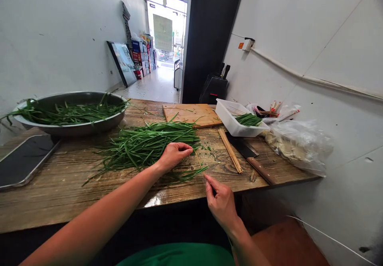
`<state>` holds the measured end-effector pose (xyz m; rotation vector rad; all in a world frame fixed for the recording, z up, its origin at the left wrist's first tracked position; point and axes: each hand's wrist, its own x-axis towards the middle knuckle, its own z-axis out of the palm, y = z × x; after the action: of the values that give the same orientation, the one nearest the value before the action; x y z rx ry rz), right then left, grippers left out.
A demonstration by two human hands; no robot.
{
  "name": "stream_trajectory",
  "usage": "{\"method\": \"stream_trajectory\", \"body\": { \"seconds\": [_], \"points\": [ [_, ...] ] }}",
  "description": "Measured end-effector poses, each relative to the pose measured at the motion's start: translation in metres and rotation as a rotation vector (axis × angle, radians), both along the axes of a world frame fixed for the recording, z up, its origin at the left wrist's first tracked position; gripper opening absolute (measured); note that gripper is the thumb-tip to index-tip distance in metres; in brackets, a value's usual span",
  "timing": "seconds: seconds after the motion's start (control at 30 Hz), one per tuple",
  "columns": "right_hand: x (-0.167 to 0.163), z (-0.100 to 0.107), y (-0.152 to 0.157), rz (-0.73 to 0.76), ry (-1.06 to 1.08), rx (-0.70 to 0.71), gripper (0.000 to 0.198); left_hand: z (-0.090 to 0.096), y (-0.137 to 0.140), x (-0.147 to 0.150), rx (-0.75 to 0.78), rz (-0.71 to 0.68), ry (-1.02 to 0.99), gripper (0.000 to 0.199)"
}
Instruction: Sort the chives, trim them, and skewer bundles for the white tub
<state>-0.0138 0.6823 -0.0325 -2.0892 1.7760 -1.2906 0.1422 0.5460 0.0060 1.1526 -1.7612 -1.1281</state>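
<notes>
A large pile of green chives lies on the wooden table in front of me. My left hand is over the right end of the pile, thumb and finger pinched together; what they hold is hidden. A thin bamboo skewer slants from beside those fingertips down to my right hand. Near the table's front edge, my right hand pinches the skewer's lower end. A few loose chives lie under the skewer, between the two hands.
A bundle of skewers and a cleaver lie to the right. Behind them stand a white tub of chives and a cutting board. A metal basin of greens, a phone and a plastic bag flank the workspace.
</notes>
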Motion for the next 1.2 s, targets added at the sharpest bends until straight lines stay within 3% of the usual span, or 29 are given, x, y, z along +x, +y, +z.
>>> {"method": "stream_trajectory", "body": {
  "seconds": [0.67, 0.77, 0.9, 0.93, 1.1, 1.2],
  "points": [
    [0.003, 0.004, 0.003, 0.021, -0.045, 0.002, 0.031, -0.001, 0.0, 0.001, -0.045, -0.048, -0.033, 0.028],
    [0.003, 0.005, 0.001, 0.005, -0.04, 0.008, 0.031, 0.003, 0.006, 0.0, -0.04, -0.14, -0.03, 0.027],
    [0.004, 0.007, -0.004, -0.034, -0.038, -0.009, 0.031, 0.015, 0.013, 0.003, -0.022, -0.483, -0.094, 0.027],
    [0.004, 0.007, -0.005, -0.047, -0.038, -0.013, 0.031, 0.016, 0.012, 0.005, -0.037, -0.497, -0.113, 0.027],
    [0.002, 0.004, -0.005, -0.08, -0.011, -0.002, 0.032, 0.008, -0.005, 0.012, -0.261, -0.047, -0.198, 0.025],
    [0.0, 0.001, -0.004, -0.111, -0.017, 0.012, 0.031, 0.003, -0.007, 0.012, -0.277, -0.006, -0.259, 0.025]
  ]
}}
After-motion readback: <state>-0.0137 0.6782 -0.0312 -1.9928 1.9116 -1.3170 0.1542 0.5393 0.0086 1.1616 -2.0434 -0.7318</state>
